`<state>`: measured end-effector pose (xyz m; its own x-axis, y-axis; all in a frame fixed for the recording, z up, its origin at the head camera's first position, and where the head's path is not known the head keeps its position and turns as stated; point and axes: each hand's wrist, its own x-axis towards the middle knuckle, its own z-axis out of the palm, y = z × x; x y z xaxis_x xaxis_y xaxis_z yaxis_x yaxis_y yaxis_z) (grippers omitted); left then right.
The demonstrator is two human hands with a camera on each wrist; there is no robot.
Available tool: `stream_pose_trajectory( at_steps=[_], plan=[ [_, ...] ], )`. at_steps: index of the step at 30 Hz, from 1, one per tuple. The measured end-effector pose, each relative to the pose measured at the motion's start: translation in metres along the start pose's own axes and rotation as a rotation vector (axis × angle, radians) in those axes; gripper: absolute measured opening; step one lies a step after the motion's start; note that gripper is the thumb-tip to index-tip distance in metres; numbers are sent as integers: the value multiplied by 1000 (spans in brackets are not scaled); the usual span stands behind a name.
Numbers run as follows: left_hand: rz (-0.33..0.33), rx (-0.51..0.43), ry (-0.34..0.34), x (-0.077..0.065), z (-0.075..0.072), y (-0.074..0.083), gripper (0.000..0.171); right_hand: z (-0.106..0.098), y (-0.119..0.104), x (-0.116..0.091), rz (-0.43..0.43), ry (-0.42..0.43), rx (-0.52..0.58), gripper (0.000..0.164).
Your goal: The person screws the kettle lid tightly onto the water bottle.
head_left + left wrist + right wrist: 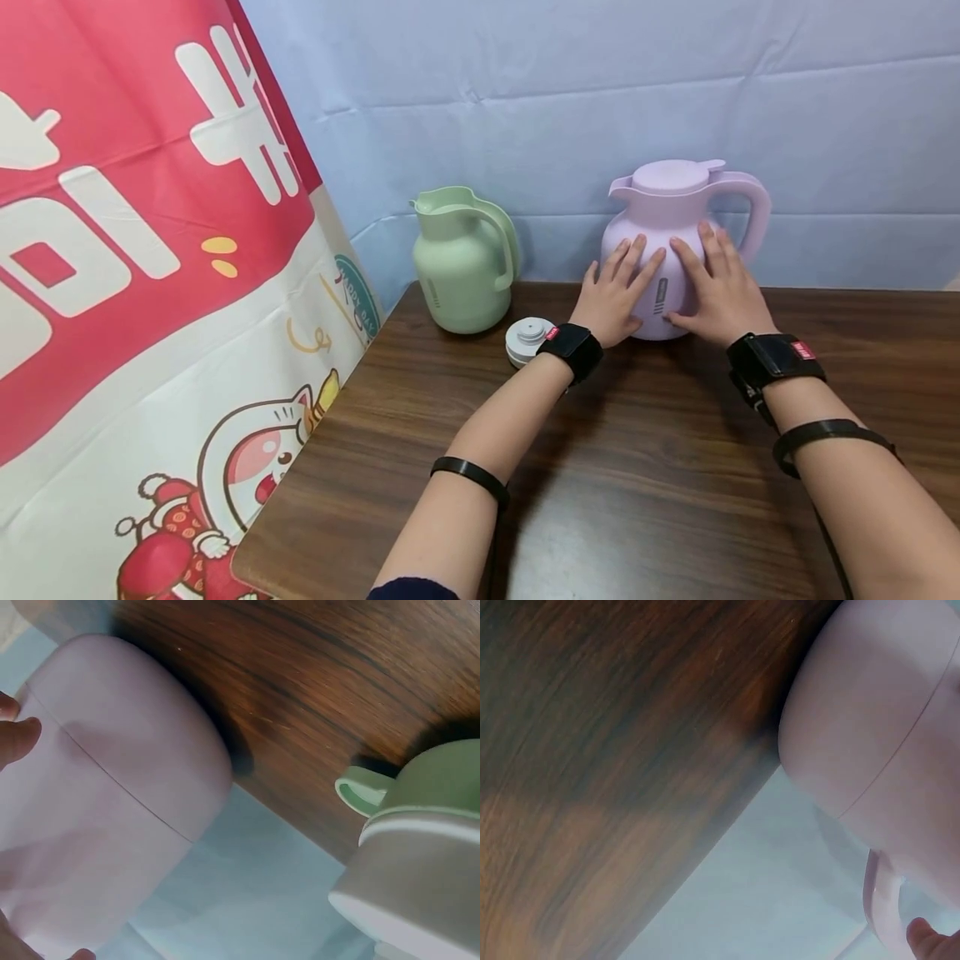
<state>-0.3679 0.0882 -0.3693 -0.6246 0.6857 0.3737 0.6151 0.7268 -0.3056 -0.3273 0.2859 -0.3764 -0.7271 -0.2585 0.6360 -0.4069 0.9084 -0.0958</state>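
Observation:
A lilac thermos jug (663,208) stands upright at the back of the table with its lid (671,175) on and its handle to the right. My left hand (611,296) touches the left front of its body, fingers straight and spread. On the right front rests my right hand (720,292), its fingers likewise straight. The left wrist view shows the jug's smooth side (127,757) with a thin seam; in the right wrist view a fingertip (926,937) shows near the handle (881,900).
Left of my hands, a light green jug (461,279) stands with its top uncovered. In front of it lies a round stopper (528,337), white side up; its green part (442,780) shows a small loop. Pale blue cloth (465,100) hangs behind the wooden table (637,467).

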Motion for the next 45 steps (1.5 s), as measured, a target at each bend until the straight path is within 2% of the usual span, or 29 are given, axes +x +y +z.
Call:
stream_pose_trajectory(
  at_steps=[11, 20, 22, 28, 36, 41, 45],
  plan=[
    [-15, 10, -22, 9, -6, -4, 110, -6, 1, 10, 25, -11, -15, 118],
    [-21, -34, -29, 16, -9, 0, 112, -7, 4, 10, 62, -6, 17, 117],
    [-20, -34, -29, 17, -10, 0, 112, -8, 2, 9, 69, -7, 28, 111],
    [-25, -58, -58, 13, -15, -1, 114, -6, -3, 8, 104, -5, 73, 79],
    [-26, -126, -87, 7, -17, 1, 116, 2, -5, 5, 120, 12, 102, 78],
    [-29, -123, -85, 6, -12, 1, 116, 5, -8, 4, 144, -9, 110, 74],
    [-36, -145, -94, 6, -10, 2, 116, 6, -10, -1, 148, -30, 115, 77]
  ],
)
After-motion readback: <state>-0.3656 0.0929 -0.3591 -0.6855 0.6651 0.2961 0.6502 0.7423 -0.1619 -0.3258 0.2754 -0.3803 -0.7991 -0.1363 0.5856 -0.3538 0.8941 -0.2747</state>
